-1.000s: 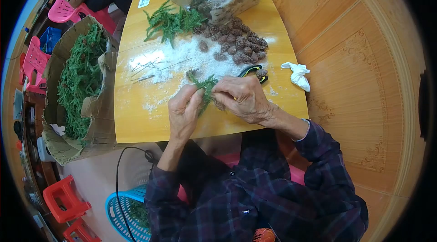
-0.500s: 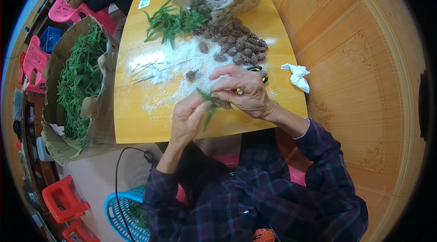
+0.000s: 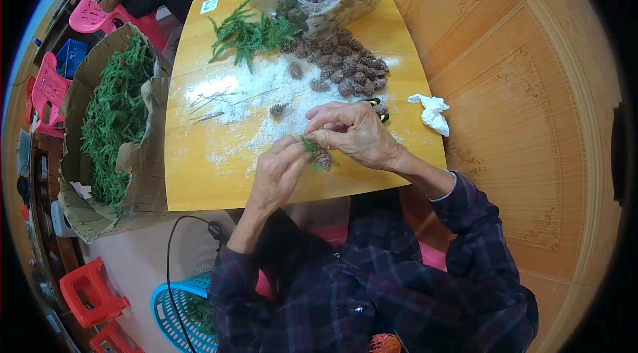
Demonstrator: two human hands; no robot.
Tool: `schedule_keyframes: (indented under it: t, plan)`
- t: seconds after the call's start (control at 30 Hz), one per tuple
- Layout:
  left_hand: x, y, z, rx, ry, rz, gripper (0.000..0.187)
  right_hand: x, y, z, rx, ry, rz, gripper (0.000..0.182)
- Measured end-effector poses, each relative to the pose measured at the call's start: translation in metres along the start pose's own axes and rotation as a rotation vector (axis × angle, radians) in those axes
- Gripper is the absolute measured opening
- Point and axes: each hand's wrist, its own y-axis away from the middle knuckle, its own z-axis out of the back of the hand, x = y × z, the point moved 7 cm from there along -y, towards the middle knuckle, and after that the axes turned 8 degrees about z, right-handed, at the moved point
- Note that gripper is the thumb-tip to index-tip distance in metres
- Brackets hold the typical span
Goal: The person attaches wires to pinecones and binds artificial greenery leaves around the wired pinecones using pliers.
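Your left hand (image 3: 278,170) and right hand (image 3: 355,132) both pinched one sprig (image 3: 309,147) onto a pinecone (image 3: 321,160); pinecone pile (image 3: 345,64) on worktop (image 3: 199,180) remained undone.

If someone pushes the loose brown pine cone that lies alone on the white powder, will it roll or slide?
The small brown pine cone looks rounded, so it would probably roll a little, unevenly, because its scales are rough. The white powder spread on the yellow wooden table may slow it. It seems light, likely easy to lift.
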Motion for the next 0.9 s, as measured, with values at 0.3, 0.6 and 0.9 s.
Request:
schedule_keyframes:
  t: [0.3, 0.6, 0.9]
  plan:
    - [0.003, 0.000, -0.004, -0.002, -0.024, -0.003, 0.020, -0.003, -0.006, -0.002, 0.178, 0.033, -0.197, 0.011]
    - [0.005, -0.003, -0.001, -0.056, 0.019, 0.161, 0.011, 0.006, -0.011, -0.004, 0.036, 0.090, -0.082, 0.008]
    - [0.012, -0.001, -0.001, -0.247, 0.104, 0.160, 0.008, 0.016, -0.010, -0.011, -0.032, 0.067, 0.096, 0.009]
